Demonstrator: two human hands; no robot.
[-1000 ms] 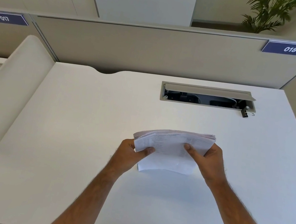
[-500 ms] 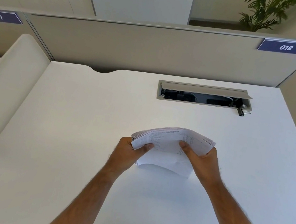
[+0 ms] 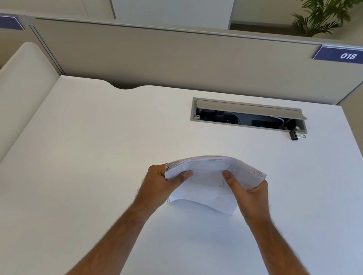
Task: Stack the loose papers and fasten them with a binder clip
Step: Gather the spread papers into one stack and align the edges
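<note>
A stack of printed white papers (image 3: 208,184) stands on its lower edge on the white desk (image 3: 99,172), bowed upward in the middle. My left hand (image 3: 164,182) grips its left side, thumb on the front sheet. My right hand (image 3: 247,193) grips its right side the same way. A small black binder clip (image 3: 295,135) with silver handles lies on the desk far back right, beside the cable tray's right end, well away from both hands.
An open cable tray (image 3: 248,115) is sunk into the desk at the back. A grey partition (image 3: 188,60) with labels 017 and 018 closes off the far edge. A white curved divider (image 3: 7,105) stands at the left.
The stack has bowed more between my hands, its top edge arching up. Both hands have kept their grip and stayed near the same spot.
</note>
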